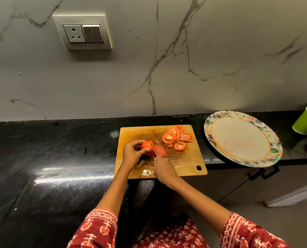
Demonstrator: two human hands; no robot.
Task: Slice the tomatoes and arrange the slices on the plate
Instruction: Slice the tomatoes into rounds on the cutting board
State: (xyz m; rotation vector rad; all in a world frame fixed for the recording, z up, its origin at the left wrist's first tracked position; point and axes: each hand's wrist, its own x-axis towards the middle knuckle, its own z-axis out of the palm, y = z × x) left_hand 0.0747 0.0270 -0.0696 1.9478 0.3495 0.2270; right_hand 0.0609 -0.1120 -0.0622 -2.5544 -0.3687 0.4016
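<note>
Head view: left hand [132,153] grips tomato [148,147], apparently mid-cut.

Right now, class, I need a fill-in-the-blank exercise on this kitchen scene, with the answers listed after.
1. The left hand holds a ____ on the cutting board.
2. The right hand cuts with a ____.
3. The cut slices lie on the ____.
4. The patterned plate holds ____ slices.

Answers: tomato; knife; cutting board; no

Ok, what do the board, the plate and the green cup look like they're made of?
Cutting board: wood or bamboo, matte tan grain, wet with juice. Plate: probably paper, thin printed rim, stained centre. Green cup: likely paper, matte with white inside.
</note>
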